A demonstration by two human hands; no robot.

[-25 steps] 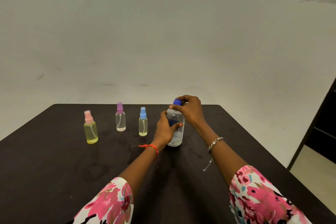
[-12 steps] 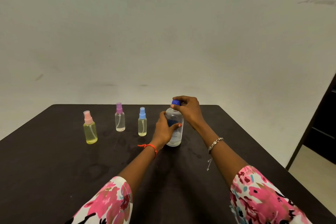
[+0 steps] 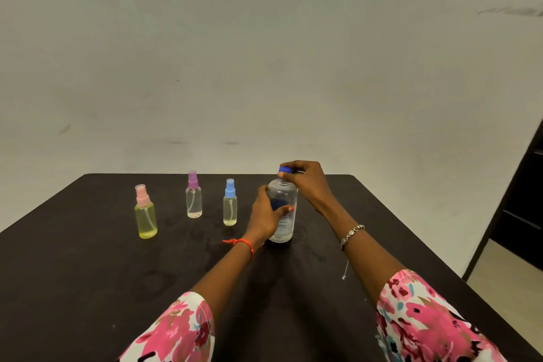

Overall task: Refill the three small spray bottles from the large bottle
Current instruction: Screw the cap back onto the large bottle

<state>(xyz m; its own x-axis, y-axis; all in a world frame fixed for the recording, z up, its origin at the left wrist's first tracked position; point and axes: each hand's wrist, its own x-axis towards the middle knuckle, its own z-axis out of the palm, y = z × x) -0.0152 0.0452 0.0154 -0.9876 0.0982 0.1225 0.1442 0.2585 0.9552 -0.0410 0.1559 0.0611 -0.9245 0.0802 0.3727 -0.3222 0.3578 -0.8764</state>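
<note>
L hand (image 3: 266, 216) grips large bottle (image 3: 286, 203) — R hand (image 3: 305, 182) pinches cap (image 3: 284, 170).

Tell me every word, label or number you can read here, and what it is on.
On the large bottle: a dark blue patch and rows of small print, partly behind the left hand gripping it, too blurred to read.
On the blue cap, pinched by the right hand: no print shows.
On the pink-capped spray bottle, purple-capped spray bottle, blue-capped spray bottle: no print shows.

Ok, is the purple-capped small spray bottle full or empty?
Nearly empty: the clear purple-capped spray bottle shows only a thin liquid layer at its base.
</note>
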